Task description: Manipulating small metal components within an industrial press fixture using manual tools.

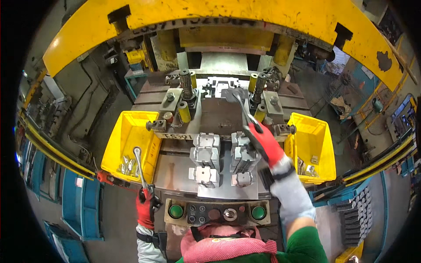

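My left hand (146, 209), in a red and black glove, is closed around a wrench-like metal tool (140, 168) with a round end. The tool points up in front of the left yellow bin (151, 173). My right hand (267, 142), gloved alike, reaches forward over the press bed, closed on a long-handled tool (244, 108). A dark flat piece (233, 94) is at that tool's far end, by the die (217, 87); whether it is part of the tool I cannot tell. Stacked grey metal parts (205, 156) stand in two groups on the plate (224, 191) before me.
Guide posts (186, 85) and yellow cylinders (183, 112) flank the die. A yellow press frame (210, 15) arches above. At the right stands another yellow bin (324, 144) with small metal pieces. A control panel (217, 212) with two green buttons lies close to my body.
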Available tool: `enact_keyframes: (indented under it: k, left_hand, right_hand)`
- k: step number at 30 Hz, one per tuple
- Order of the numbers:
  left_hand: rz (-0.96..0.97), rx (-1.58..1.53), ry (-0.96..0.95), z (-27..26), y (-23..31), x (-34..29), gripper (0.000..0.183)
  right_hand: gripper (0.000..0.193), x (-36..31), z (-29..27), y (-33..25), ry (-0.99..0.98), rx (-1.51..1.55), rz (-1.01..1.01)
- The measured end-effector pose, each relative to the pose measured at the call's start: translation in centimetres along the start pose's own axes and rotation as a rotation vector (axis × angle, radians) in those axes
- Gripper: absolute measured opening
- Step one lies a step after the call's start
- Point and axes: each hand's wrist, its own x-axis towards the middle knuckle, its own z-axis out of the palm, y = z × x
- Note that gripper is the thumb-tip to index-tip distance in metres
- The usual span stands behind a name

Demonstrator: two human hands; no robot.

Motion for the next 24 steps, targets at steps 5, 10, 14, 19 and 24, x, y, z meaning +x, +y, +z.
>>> enact_keyframes:
  k: [5, 10, 14, 19, 24]
  left_hand:
    - [-0.093, -0.059, 0.042, 2.1, 1.7, -1.9, 0.016]
    - [-0.186, -0.041, 0.147, -0.1, -0.8, -4.2, 0.018]
    - [-0.228, -0.128, 0.235, -0.2, -2.8, -4.4, 0.017]
    - [-0.128, -0.117, 0.602, -1.9, -8.3, -6.1, 0.018]
    - [-0.52, -0.045, 0.643, -1.6, -12.9, -7.1, 0.019]
  right_hand:
    - [0.019, 13.3, 0.7, 4.2, 0.089, -0.037, -0.005]
    - [0.026, 16.7, 0.3, 7.0, 0.048, -0.259, 0.019]
    - [0.033, 14.3, 0.4, 3.2, 0.032, -0.278, 0.008]
    - [0.037, -0.4, -0.3, -3.7, 0.226, 0.306, 0.013]
    - [0.05, -19.3, -7.8, 4.8, 1.088, 0.182, -0.124]
